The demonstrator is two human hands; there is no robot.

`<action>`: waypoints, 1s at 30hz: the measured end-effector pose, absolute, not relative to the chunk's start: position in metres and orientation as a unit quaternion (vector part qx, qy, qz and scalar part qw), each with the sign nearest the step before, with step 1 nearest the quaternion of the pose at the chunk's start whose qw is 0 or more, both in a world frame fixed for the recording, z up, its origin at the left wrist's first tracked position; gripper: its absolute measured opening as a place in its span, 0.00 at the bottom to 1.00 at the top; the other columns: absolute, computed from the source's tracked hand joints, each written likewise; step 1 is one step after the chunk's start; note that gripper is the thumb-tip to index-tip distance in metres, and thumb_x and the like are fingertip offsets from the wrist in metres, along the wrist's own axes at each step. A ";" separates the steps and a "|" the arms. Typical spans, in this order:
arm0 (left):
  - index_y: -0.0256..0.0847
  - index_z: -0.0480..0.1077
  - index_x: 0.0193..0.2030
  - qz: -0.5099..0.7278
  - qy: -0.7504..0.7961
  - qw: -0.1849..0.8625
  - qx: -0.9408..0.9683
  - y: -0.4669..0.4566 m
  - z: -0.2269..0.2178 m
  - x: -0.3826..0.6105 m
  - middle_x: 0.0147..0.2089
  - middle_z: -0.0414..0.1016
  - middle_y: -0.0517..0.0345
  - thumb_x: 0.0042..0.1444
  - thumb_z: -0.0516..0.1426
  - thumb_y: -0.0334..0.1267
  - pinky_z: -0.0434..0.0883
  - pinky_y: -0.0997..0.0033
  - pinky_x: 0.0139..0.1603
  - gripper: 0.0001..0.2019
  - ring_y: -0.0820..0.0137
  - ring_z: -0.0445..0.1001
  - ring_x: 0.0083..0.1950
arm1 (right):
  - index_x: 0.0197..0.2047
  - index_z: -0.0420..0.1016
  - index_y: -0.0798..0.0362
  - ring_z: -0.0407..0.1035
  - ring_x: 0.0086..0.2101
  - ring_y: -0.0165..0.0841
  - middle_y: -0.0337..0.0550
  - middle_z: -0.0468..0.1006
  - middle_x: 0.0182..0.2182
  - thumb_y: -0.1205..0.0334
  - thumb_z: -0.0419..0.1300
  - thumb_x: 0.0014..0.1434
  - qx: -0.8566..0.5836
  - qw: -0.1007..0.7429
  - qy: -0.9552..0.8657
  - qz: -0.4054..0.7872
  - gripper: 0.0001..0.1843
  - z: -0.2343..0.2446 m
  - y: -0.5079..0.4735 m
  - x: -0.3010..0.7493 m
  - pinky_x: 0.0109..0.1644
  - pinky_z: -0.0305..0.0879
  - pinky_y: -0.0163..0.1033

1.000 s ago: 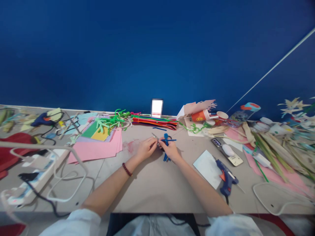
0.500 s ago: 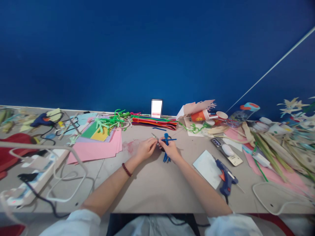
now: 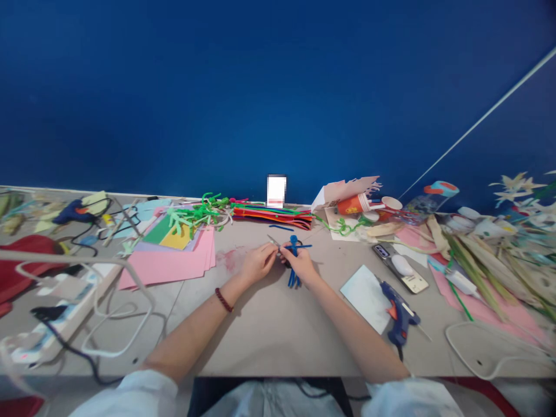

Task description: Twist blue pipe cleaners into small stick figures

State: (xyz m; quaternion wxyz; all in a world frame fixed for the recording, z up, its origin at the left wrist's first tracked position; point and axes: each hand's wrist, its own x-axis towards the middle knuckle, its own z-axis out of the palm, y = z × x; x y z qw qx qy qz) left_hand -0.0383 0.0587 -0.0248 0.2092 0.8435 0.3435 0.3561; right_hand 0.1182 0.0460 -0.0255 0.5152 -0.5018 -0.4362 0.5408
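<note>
1. The left hand [image 3: 259, 262] and right hand [image 3: 299, 264] are being held close together, fingers bent; whether something is being clamped cannot be told.
2. The blue figure [image 3: 293, 240] is being partly covered by the right hand.
3. Scissors [image 3: 273, 240] are being seen at the fingertips.
4. Beyond, a bundle [image 3: 273, 218] is being supported by the counter [image 3: 269, 330].

Pipe-cleaner piece [image 3: 293, 239] is straight-up blue — a touch brighter than the wall [image 3: 260, 104], which darkens toward the edges. Bundle [image 3: 273, 217] is stripy: red, orange, green. Papers [image 3: 169, 267] come in pink, lilac, green and yellow. Cup [image 3: 351, 204] is orange-red with yellow print, glue gun [image 3: 403, 318] navy — trigger [image 3: 392, 310] orange.
</note>
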 end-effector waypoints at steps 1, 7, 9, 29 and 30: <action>0.39 0.68 0.40 0.354 0.343 0.202 0.847 0.059 -0.026 -0.038 0.37 0.72 0.52 0.62 0.45 0.33 0.68 0.69 0.40 0.11 0.69 0.71 0.38 | 0.29 0.70 0.52 0.68 0.21 0.26 0.34 0.72 0.19 0.50 0.63 0.43 -0.504 0.513 -0.439 0.539 0.15 -0.026 0.046 0.118 0.29 0.69 0.32; 0.39 0.68 0.40 0.356 0.346 0.177 0.850 0.061 -0.031 -0.039 0.37 0.72 0.53 0.62 0.46 0.33 0.69 0.70 0.39 0.10 0.69 0.71 0.38 | 0.30 0.70 0.52 0.69 0.22 0.27 0.34 0.72 0.20 0.50 0.63 0.44 -0.504 0.521 -0.438 0.532 0.15 -0.028 0.046 0.116 0.29 0.69 0.32; 0.39 0.67 0.41 0.354 0.348 0.174 0.851 0.061 -0.031 -0.039 0.37 0.72 0.53 0.62 0.46 0.33 0.69 0.70 0.39 0.10 0.69 0.71 0.38 | 0.30 0.70 0.52 0.68 0.21 0.27 0.34 0.71 0.19 0.50 0.63 0.43 -0.501 0.522 -0.433 0.538 0.15 -0.029 0.046 0.116 0.29 0.68 0.32; 0.40 0.68 0.40 0.346 0.344 0.175 0.855 0.061 -0.029 -0.039 0.36 0.71 0.53 0.62 0.45 0.32 0.68 0.71 0.38 0.11 0.70 0.71 0.37 | 0.29 0.71 0.53 0.67 0.20 0.27 0.34 0.72 0.18 0.50 0.65 0.42 -0.500 0.532 -0.409 0.548 0.17 -0.029 0.045 0.115 0.28 0.67 0.33; 0.40 0.68 0.39 0.350 0.343 0.176 0.854 0.061 -0.029 -0.039 0.36 0.71 0.53 0.62 0.45 0.32 0.68 0.70 0.38 0.11 0.70 0.71 0.36 | 0.29 0.71 0.53 0.67 0.20 0.27 0.34 0.72 0.18 0.50 0.65 0.42 -0.501 0.535 -0.412 0.541 0.16 -0.030 0.045 0.115 0.28 0.67 0.33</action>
